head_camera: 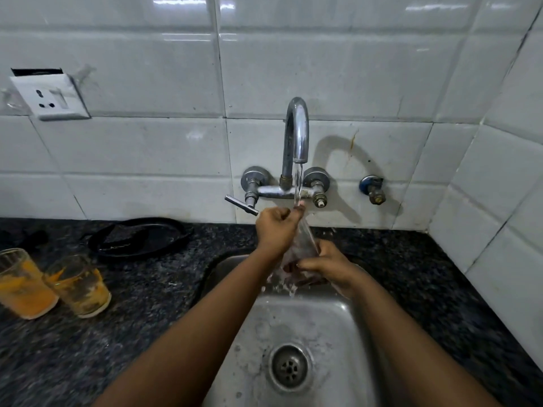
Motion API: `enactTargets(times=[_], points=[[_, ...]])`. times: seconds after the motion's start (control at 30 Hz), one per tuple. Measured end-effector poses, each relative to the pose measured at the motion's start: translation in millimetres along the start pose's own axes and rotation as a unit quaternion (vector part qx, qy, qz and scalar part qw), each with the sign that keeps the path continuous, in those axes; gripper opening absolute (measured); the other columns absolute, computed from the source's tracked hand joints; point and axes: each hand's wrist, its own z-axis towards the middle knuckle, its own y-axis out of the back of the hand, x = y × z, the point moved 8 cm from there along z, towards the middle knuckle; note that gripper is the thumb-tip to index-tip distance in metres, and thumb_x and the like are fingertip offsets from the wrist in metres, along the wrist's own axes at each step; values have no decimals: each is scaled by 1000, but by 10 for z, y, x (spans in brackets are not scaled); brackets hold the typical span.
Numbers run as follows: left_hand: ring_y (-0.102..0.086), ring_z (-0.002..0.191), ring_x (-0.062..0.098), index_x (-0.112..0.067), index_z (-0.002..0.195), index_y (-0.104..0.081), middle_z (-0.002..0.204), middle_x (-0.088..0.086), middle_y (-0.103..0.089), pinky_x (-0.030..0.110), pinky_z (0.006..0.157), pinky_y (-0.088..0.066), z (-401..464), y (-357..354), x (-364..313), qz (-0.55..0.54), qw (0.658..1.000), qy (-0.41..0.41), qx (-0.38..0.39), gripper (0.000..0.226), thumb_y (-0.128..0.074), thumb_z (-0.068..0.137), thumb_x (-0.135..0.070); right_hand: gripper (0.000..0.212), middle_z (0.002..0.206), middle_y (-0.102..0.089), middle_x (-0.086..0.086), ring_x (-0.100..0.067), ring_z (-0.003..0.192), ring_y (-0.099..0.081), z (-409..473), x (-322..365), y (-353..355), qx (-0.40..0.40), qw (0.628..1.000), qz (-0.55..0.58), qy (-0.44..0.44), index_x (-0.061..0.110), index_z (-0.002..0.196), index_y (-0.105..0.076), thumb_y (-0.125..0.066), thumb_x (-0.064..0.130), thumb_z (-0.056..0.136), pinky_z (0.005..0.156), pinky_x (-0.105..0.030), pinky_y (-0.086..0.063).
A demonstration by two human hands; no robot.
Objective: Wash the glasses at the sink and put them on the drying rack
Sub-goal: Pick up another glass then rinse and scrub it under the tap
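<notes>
A clear glass is tilted under the running tap, above the steel sink. My left hand grips its upper rim, right where the water stream lands. My right hand holds its lower end, fingers curled round it. Water splashes off the glass into the basin. Two dirty glasses stand on the dark counter at the left: one thickly smeared orange, the other with yellowish residue.
A black coiled strap or cord lies on the counter behind the dirty glasses. The tap lever sticks out left of my left hand. The drain sits at the basin's middle. A wall socket is upper left. Tiled walls close the back and right.
</notes>
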Motion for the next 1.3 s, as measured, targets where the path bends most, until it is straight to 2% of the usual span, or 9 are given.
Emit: enactTargets(times=[0.07,0.27,0.43,0.6,0.73,0.83,1.03,1.13,1.3], points=[[-40,29,6,-12,48,-49,42,2,-50,18,39,-35,-31,5,115,-58,997,39,11,50,-53,90,-39,37,97,-69,-12,-22,81,-69,1,-66,37,2,1000,21,3,8,105,-59,-71,-3,72,68,-33,-58],[-56,61,7,-13,69,-57,64,-2,-61,24,61,-45,-36,187,163,-324,935,125,-73,39,-41,96,-37,73,108,-56,7,-8,98,-55,43,133,88,-33,995,-5,94,20,120,-47,-73,-14,61,65,-19,-50],[-59,79,13,-13,83,-63,84,0,-65,27,68,-45,-93,267,298,-260,953,145,-50,39,-35,98,-36,87,124,-53,-3,-24,114,-53,131,186,119,-58,989,-97,100,15,131,-43,-80,-6,56,86,-40,-54],[-65,93,30,-11,100,-63,104,15,-68,43,87,-52,-171,99,584,-225,940,248,62,51,-37,92,-54,82,116,-58,-3,-23,100,-59,94,538,112,-62,927,-344,137,18,121,-50,-88,11,48,83,-42,-54],[-62,91,32,-4,114,-59,113,24,-63,38,75,-51,-369,-28,793,-326,868,356,115,73,-23,90,-64,56,101,-66,2,-17,92,-64,106,605,154,3,978,-147,148,18,106,-60,-86,8,57,71,-20,-55],[-61,85,29,-5,110,-59,103,22,-65,35,74,-49,-438,-41,893,-361,838,398,95,69,-24,91,-62,30,98,-64,6,-11,92,-62,173,572,126,-48,984,-80,151,19,101,-62,-76,24,74,76,-23,-52],[-61,87,28,-21,103,-56,105,14,-63,34,72,-50,-266,211,784,-248,930,269,18,32,-35,94,-43,23,98,-67,-9,-26,87,-64,517,41,74,-190,980,42,-30,20,84,-62,-46,32,95,81,-41,-54],[-57,110,30,-23,98,-66,121,14,-61,40,90,-49,-196,410,553,-173,973,152,-20,37,-32,97,-38,40,101,-66,-18,-32,82,-64,506,-291,-147,-122,963,168,-172,10,97,-60,-36,42,98,72,-42,-56],[-64,86,19,-9,95,-64,91,10,-69,35,82,-49,-195,404,309,-296,945,137,9,44,-29,100,-34,45,83,-66,-15,-27,71,-60,350,-461,-461,8,920,351,-175,6,102,-63,-39,42,92,56,-36,-55]])
